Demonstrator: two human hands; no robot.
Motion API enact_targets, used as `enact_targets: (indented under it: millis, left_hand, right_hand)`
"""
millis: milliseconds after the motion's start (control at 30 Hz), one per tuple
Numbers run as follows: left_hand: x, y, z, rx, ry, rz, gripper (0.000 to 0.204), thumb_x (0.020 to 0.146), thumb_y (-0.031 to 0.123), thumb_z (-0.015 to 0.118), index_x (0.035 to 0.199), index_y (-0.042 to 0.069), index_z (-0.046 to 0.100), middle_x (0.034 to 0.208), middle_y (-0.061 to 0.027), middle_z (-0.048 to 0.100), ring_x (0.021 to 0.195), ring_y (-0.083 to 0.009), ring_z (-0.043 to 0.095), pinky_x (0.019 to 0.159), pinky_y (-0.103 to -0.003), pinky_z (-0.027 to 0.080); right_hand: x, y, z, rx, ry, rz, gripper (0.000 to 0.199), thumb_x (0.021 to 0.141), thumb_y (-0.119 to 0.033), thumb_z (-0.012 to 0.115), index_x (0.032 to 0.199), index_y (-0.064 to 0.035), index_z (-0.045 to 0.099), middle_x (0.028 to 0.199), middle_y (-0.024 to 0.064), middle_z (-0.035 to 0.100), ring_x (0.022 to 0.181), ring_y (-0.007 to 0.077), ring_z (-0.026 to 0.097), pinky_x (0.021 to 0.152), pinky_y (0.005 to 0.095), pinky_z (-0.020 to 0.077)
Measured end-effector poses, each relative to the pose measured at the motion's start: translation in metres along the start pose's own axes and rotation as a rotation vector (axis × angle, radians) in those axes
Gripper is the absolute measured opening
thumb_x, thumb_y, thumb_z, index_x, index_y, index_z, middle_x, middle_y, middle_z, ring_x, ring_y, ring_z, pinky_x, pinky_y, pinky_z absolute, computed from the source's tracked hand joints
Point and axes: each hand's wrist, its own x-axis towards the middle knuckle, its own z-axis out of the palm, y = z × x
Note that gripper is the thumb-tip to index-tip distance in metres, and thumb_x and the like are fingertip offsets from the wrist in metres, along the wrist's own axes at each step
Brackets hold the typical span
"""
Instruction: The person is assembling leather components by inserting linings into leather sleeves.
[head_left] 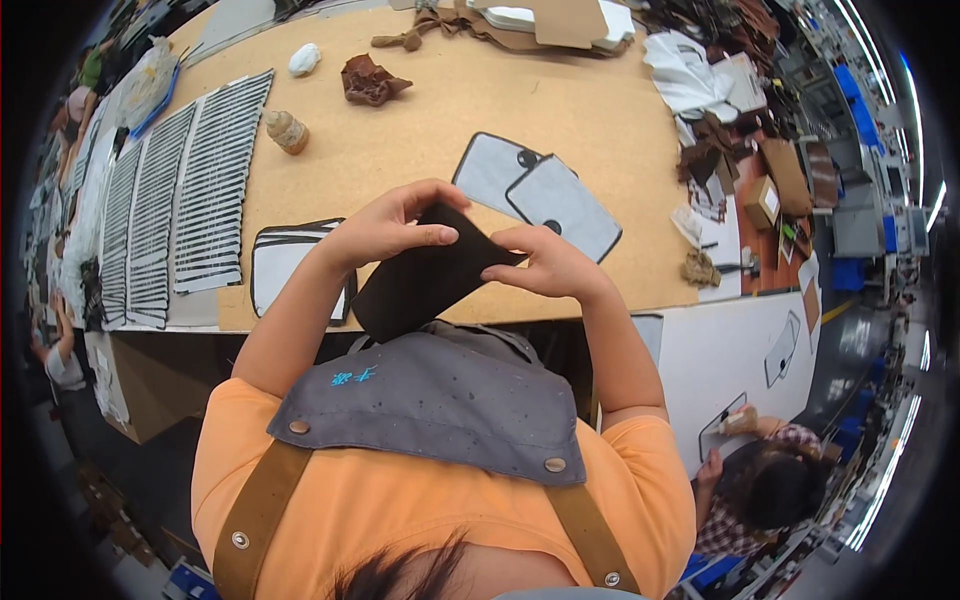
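A dark, flexible panel is held up in front of my apron, above the near edge of the table. My left hand pinches its upper left edge between thumb and fingers. With thumb and fingertips, my right hand grips its right corner, and the panel bends between the two hands. Just beyond my right hand, two overlapping grey panels with black edging lie on the table, each bearing a dark round spot. Beside my left forearm rests a stack of white panels with black borders, partly hidden by the arm.
Rows of black-and-white strips cover the table's left side. A bottle, a crumpled brown piece and a white wad stand farther back. Scraps and a small box crowd the right. A co-worker works at a white table nearby.
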Motion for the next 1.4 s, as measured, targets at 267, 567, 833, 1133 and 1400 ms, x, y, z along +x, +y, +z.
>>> enact_targets:
  millis: [267, 567, 833, 1133, 1400]
  left_hand:
    - [-0.041, -0.048, -0.062, 0.104, 0.662, -0.115, 0.034, 0.09, 0.016, 0.053, 0.12, 0.002, 0.049, 0.117, -0.0083, 0.054, 0.105, -0.0175, 0.052, 0.092, -0.031, 0.04]
    - [-0.106, -0.156, -0.05, 0.511, 0.625, -0.251, 0.032, 0.082, 0.014, 0.061, 0.11, 0.003, 0.052, 0.106, -0.0127, 0.053, 0.095, -0.0271, 0.055, 0.082, -0.035, 0.044]
    - [-0.145, -0.185, -0.025, 1.029, 0.597, -0.495, 0.054, 0.071, 0.025, 0.071, 0.114, 0.003, 0.046, 0.121, -0.0191, 0.042, 0.112, -0.036, 0.042, 0.086, -0.044, 0.041]
    - [-0.13, -0.195, -0.005, 1.045, 0.553, -0.514, 0.059, 0.073, 0.019, 0.068, 0.118, -0.004, 0.038, 0.124, -0.0282, 0.037, 0.118, -0.048, 0.034, 0.096, -0.048, 0.036]
    - [-0.136, -0.201, -0.005, 1.063, 0.577, -0.419, 0.028, 0.076, 0.006, 0.054, 0.101, -0.006, 0.047, 0.107, -0.0251, 0.051, 0.094, -0.0403, 0.054, 0.078, -0.044, 0.046]
  right_hand:
    - [0.075, 0.037, -0.08, -0.417, 0.834, -0.115, 0.016, 0.08, -0.012, 0.064, 0.085, 0.0017, 0.057, 0.075, 0.0124, 0.06, 0.067, 0.025, 0.058, 0.062, 0.0325, 0.0453]
    - [0.176, 0.218, -0.039, -0.732, 0.498, -0.088, 0.034, 0.075, -0.009, 0.062, 0.109, -0.0068, 0.056, 0.109, 0.0151, 0.058, 0.102, 0.0326, 0.055, 0.086, 0.0387, 0.045]
    - [0.084, 0.175, 0.001, -0.398, 0.48, 0.125, 0.024, 0.081, -0.006, 0.057, 0.105, -0.0018, 0.058, 0.105, 0.0156, 0.06, 0.099, 0.0321, 0.055, 0.083, 0.0385, 0.0441]
    - [0.023, 0.176, 0.057, -0.942, 0.366, 0.35, 0.042, 0.082, -0.015, 0.057, 0.123, -0.0068, 0.048, 0.132, 0.0109, 0.044, 0.122, 0.0316, 0.04, 0.098, 0.045, 0.036]
    - [0.036, 0.201, 0.049, -1.064, 0.384, 0.287, 0.033, 0.079, -0.009, 0.054, 0.111, -0.0026, 0.051, 0.118, 0.008, 0.054, 0.104, 0.0287, 0.053, 0.074, 0.0389, 0.0519]
